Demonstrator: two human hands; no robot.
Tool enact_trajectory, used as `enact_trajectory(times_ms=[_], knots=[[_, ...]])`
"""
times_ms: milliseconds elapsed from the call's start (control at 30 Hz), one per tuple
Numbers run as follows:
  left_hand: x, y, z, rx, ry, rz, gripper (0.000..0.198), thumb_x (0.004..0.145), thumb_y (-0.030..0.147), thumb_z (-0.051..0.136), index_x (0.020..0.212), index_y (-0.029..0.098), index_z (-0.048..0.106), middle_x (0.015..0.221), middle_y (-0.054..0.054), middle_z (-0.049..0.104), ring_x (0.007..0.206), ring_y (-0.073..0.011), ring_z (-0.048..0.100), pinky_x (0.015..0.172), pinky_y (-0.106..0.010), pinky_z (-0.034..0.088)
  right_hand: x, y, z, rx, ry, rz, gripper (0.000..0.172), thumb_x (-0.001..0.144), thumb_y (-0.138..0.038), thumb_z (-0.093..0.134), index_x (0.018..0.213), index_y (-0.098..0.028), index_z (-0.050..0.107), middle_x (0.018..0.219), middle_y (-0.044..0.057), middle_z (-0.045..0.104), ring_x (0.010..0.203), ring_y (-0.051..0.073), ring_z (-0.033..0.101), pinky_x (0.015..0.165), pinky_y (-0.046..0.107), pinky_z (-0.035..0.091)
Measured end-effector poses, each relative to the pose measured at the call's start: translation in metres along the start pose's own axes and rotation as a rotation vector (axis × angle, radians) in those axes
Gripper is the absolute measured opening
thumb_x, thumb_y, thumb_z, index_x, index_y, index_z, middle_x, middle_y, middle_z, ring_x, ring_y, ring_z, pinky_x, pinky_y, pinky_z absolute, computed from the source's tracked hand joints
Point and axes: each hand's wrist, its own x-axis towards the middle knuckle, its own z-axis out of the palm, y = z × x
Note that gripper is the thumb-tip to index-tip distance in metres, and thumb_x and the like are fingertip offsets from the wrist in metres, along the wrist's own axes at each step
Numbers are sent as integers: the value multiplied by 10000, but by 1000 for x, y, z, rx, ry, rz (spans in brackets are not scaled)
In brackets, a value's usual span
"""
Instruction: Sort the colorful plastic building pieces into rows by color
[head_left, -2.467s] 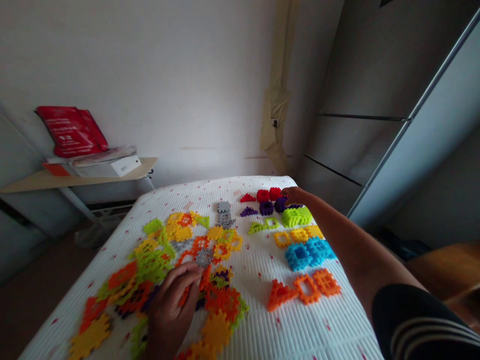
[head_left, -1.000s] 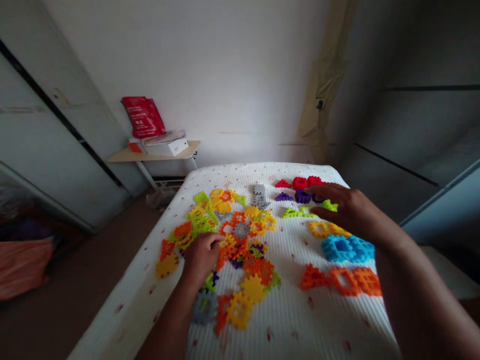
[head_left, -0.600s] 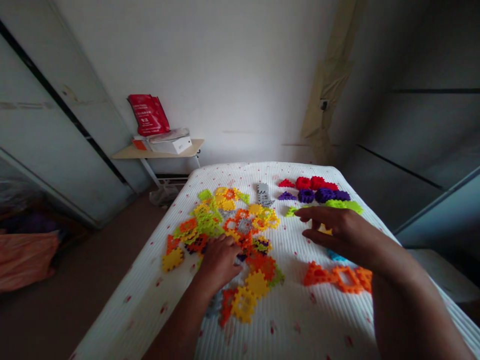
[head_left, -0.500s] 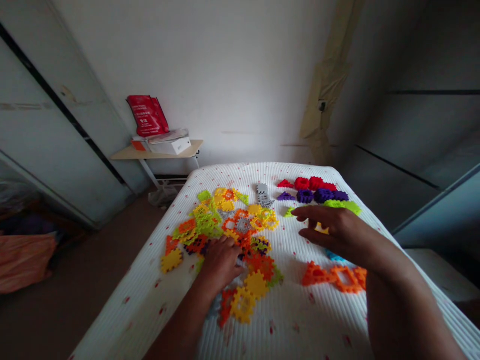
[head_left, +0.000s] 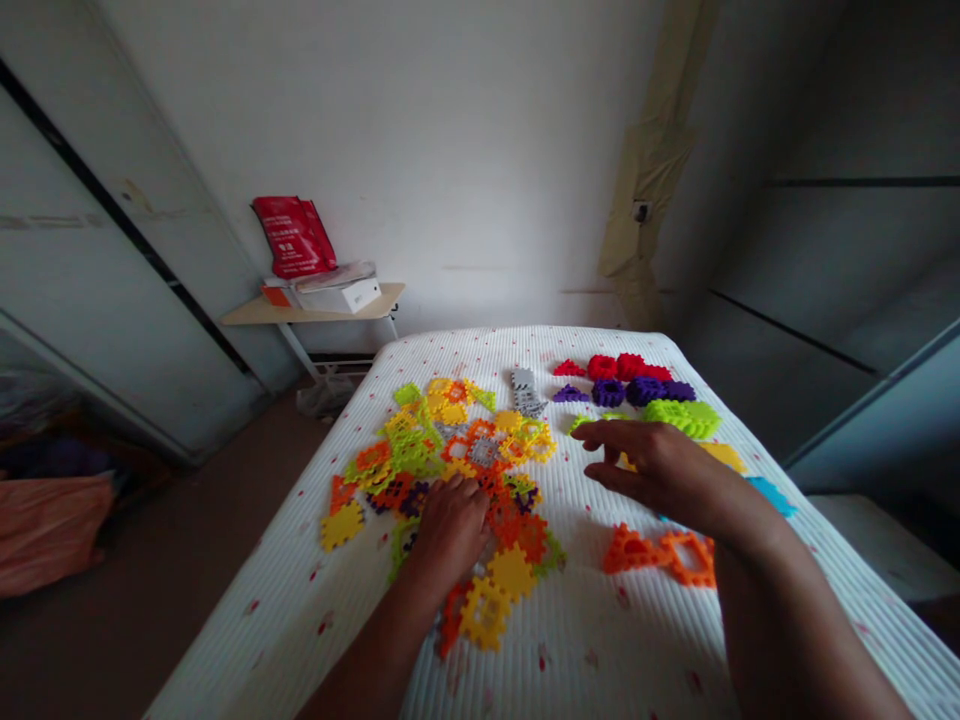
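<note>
My left hand reaches into a loose pile of plastic interlocking building pieces. Its fingers are curled down together, and their tips and whatever they hold are hidden. Close by lie an orange piece and a solid yellow piece. Over the sorted pieces on the right hovers my right hand, thumb and fingers apart, holding nothing visible. Partly behind it are a green stack, a yellow piece and a blue piece. Nearer me sits a row of orange pieces.
Farther back on the white, red-spotted bed cover are red pieces, purple pieces and grey pieces. A small side table with a white box and a red bag stands by the wall.
My left hand has shifted slightly right, with the thumb now closer to the fingers. My right hand has moved a little left, uncovering more of the yellow and blue pieces.
</note>
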Motion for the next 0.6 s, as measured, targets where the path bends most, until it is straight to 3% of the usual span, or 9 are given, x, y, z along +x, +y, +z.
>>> enact_trajectory(times_ms=[233, 433, 600], knots=[[-2, -7, -1, -1, 10, -25, 111, 716, 234, 647, 816, 191, 666, 906, -77, 620, 949, -255, 530, 819, -385, 375, 2, 3, 5, 18, -7, 13, 328, 837, -299, 584, 1151, -213, 624, 888, 47, 715, 672, 133, 646, 594, 245, 483], [-3, -9, -1, 21, -18, -12, 104, 710, 128, 585, 766, 190, 649, 893, -70, 613, 949, -238, 532, 806, -355, 384, 4, 3, 6, 28, -9, 4, 331, 835, -294, 588, 1155, -216, 625, 921, 53, 714, 669, 127, 645, 590, 240, 486], [-1, -8, -4, -28, 77, 8, 74, 720, 149, 558, 733, 193, 616, 858, -70, 611, 896, -226, 542, 793, -344, 397, 4, 2, 6, 24, -10, 16, 324, 836, -295, 580, 1148, -222, 624, 911, 45, 712, 672, 129, 645, 600, 243, 487]])
